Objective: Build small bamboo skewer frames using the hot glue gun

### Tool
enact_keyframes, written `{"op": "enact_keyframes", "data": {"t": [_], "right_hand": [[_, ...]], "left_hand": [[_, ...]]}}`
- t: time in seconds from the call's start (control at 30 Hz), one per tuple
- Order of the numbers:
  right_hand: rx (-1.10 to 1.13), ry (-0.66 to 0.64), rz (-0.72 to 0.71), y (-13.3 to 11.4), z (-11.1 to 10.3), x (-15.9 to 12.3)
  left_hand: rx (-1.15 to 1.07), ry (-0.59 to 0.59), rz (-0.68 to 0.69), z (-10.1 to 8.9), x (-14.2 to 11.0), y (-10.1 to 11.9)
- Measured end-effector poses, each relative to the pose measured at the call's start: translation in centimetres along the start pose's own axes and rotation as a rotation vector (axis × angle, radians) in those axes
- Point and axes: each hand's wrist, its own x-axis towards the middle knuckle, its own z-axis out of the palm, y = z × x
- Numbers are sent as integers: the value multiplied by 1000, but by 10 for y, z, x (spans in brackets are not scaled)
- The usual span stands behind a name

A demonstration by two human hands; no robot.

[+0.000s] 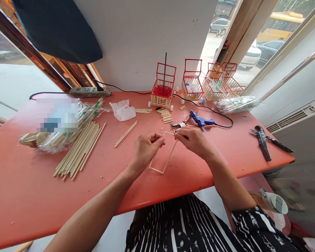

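A narrow rectangular frame of thin wooden sticks (169, 158) stands between my hands, its near end low over the tabletop. My left hand (144, 148) is closed, thumb and forefinger pinched at the frame's far left side. Around the far right corner, the fingers of my right hand (195, 141) are pinched together too. Just beyond the right hand lie a blue glue gun (201, 119) and orange-handled pliers (182, 124). Several short cut sticks (165, 114) are laid in a row behind the frame, and a few longer sticks (125, 134) rest left of my left hand.
On the red table (115, 189), a bundle of sticks (77, 150) lies left beside plastic-wrapped packs (60, 141). Small stick carts with red trim (161, 91) stand along the back. Black-handled cutters (264, 141) lie right. A power strip (90, 91) and black cord run behind.
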Motion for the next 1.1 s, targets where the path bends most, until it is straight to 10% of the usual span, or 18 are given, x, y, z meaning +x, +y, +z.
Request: {"op": "enact_keyframes", "data": {"t": [1.1], "right_hand": [[21,-41,170,-2,-3,1]], "left_hand": [[-56,-16,-55,-3,2,-2]]}}
